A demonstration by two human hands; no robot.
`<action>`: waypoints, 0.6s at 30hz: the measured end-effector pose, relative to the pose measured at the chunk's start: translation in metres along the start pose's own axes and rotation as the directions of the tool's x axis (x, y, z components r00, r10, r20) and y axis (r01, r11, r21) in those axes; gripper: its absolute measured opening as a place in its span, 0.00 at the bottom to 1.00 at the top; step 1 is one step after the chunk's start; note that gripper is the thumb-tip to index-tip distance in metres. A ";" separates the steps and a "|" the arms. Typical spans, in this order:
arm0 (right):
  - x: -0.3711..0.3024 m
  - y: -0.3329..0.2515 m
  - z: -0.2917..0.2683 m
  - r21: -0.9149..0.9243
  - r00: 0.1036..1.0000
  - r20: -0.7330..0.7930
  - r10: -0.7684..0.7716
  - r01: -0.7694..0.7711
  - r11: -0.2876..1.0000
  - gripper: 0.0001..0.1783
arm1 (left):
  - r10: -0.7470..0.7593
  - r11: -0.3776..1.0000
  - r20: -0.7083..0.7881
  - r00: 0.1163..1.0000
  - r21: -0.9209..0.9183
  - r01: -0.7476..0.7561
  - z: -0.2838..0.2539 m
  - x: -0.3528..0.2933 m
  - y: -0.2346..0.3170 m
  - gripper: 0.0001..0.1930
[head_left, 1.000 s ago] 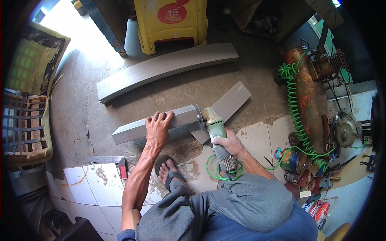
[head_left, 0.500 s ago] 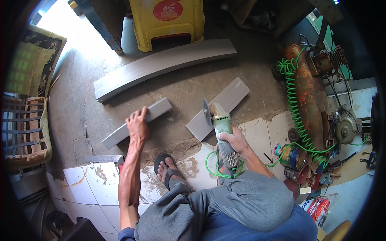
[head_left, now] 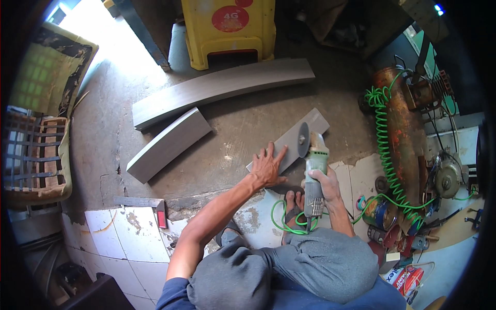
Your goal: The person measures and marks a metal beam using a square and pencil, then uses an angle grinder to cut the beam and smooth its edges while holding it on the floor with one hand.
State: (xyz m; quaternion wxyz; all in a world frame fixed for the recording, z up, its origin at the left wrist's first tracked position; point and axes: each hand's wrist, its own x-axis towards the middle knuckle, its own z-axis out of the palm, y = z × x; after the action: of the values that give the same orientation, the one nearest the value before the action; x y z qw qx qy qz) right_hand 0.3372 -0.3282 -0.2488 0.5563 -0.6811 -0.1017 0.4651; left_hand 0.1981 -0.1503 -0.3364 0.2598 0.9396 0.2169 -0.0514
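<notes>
My right hand (head_left: 328,187) is wrapped round the body of a green and grey angle grinder (head_left: 315,173), its disc (head_left: 304,140) upright beside a short grey bar (head_left: 316,126). The disc overlaps the bar in view; whether they touch I cannot tell. On the near end of that bar my left hand (head_left: 267,169) lies with fingers spread. A second short grey bar (head_left: 170,147) rests on the floor to the left, nobody holding it. Beyond it lies a long grey bar (head_left: 222,92).
A yellow plastic stool (head_left: 227,39) stands at the far side. To the left are a worn crate (head_left: 39,155) and a square (head_left: 137,202) on the floor. A rusty tank (head_left: 398,129) with a coiled green hose (head_left: 382,144) stands at right, near cans (head_left: 381,207).
My left hand has left the left short bar and moved right onto the other one. The left bar now lies tilted differently, nearer the long bar. The grinder has shifted right.
</notes>
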 end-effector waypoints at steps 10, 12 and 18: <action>0.001 0.003 -0.044 0.105 0.985 -0.168 -0.034 0.052 0.993 0.21 | -0.189 0.972 -0.310 0.932 -0.195 0.132 -0.004 -0.087 -0.031 0.47; 0.000 0.006 -0.046 0.153 0.977 -0.214 0.027 0.007 0.988 0.21 | -0.407 0.888 -0.537 0.739 -0.423 0.181 -0.003 -0.119 -0.029 0.45; 0.000 0.011 -0.028 0.185 0.995 -0.098 0.000 0.019 0.983 0.22 | -0.779 0.621 -0.500 0.377 -0.697 0.358 -0.007 -0.104 -0.053 0.42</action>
State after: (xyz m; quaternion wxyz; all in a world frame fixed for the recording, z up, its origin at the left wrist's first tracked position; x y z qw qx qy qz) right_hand 0.3539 -0.3509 -0.2599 0.6240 -0.6476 -0.0338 0.4361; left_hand 0.0807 -0.1455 -0.3339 0.3264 0.6245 0.6328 0.3210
